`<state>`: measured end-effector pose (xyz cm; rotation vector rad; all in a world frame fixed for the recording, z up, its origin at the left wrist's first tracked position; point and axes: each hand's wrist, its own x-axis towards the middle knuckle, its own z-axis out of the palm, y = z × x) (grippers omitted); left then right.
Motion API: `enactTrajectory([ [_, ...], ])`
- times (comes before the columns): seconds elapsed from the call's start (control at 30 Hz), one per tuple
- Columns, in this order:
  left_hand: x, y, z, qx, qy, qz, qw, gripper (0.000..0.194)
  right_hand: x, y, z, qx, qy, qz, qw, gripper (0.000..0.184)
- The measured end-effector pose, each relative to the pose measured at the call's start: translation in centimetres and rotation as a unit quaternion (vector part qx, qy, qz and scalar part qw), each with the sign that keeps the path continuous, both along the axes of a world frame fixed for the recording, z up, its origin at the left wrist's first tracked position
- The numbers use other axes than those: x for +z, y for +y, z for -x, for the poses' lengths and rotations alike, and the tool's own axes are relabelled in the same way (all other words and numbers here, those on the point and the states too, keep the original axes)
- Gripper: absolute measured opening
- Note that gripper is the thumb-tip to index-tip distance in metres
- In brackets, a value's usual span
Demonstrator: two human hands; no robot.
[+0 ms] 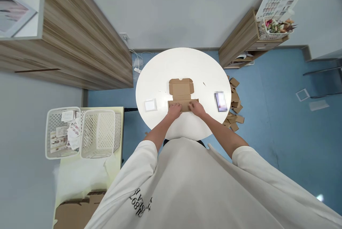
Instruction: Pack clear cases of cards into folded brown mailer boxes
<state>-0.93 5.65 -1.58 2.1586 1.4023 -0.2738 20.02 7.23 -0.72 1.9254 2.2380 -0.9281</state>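
Note:
A brown cardboard box (181, 88), partly unfolded with its lid and side flaps spread out, lies on the round white table (181, 61). At the near left of the box is my left hand (175, 110), its fingers bent onto the front panel. My right hand (196, 108) grips the same panel close to its right end, fingers curled. The undersides of both hands and the thumbs are mostly hidden.
A small white square item (150, 105) lies on the table's left, a blurred purple-edged phone-like object (221, 101) on its right. Folded cardboard boxes (235, 100) are heaped beyond the right edge. White plastic baskets (97, 132) stand on a side table at left; wooden cabinets (88, 36) flank the table.

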Motion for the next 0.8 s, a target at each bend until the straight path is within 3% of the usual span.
enactTrajectory([
  [0.17,0.0,-0.1,-0.3,-0.015,0.017,-0.004,1.000,0.042,-0.7,5.9,1.0,-0.097,0.012,-0.097,0.991,0.036],
  [0.3,0.0,-0.3,-0.7,-0.010,0.026,-0.007,1.000,0.044,-1.8,8.7,1.4,-0.113,-0.022,-0.030,0.993,0.040],
  [0.43,0.1,-0.4,-0.8,0.003,0.015,0.004,1.000,0.058,-2.3,8.9,1.4,-0.148,0.032,-0.011,0.988,0.042],
  [0.6,0.6,-0.5,-1.0,0.041,0.024,0.017,0.999,0.079,-1.6,8.3,0.8,-0.211,0.080,-0.019,0.974,0.040],
  [0.73,0.9,-0.4,-1.1,0.038,0.028,0.021,0.999,0.078,-0.5,7.6,0.4,-0.183,0.053,0.013,0.982,0.038],
  [0.8,1.0,-0.3,-1.2,0.032,0.021,0.026,0.999,0.076,0.3,6.9,0.5,-0.154,0.015,-0.007,0.988,0.038],
])
